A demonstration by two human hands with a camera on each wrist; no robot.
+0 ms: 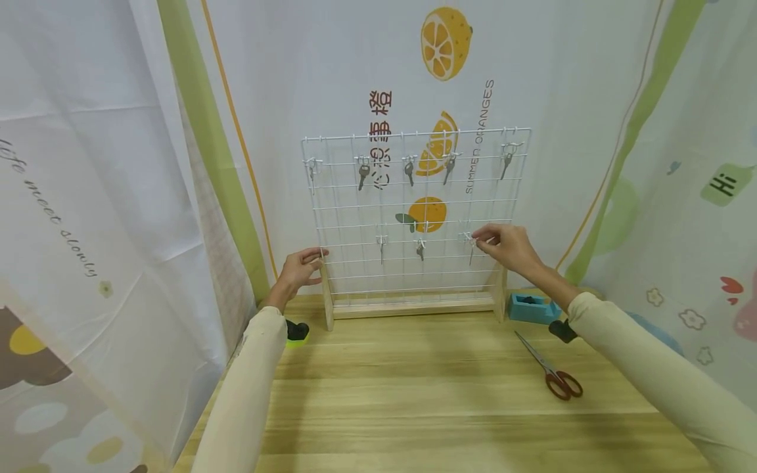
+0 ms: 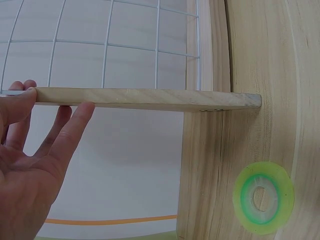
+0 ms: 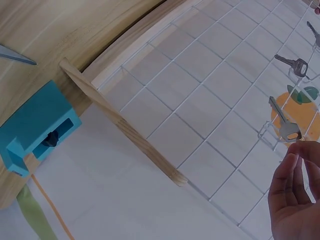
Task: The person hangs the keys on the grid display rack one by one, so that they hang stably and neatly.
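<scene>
A white wire grid rack (image 1: pixel 408 210) with wooden side posts stands upright on the table, several keys hanging from its hooks. At its left side, my left hand (image 1: pixel 299 269) holds the rack between thumb and fingers, by the upper end of the wooden post (image 2: pixel 145 97). My right hand (image 1: pixel 505 246) is at the lower right of the grid, its thumb and fingertips pinching the head of a silver key (image 3: pixel 284 120) beside a wire hook (image 3: pixel 266 131). Another key (image 1: pixel 420 249) hangs to the left in that lower row. Along the upper row hang more, such as this key (image 1: pixel 363 176).
Right of the rack sits a blue tape dispenser (image 1: pixel 529 309). Scissors (image 1: pixel 558 378) with red handles lie in front of it. A roll of green tape (image 2: pixel 270 225) lies by the left post. Printed curtains (image 1: pixel 266 79) hang behind and at both sides.
</scene>
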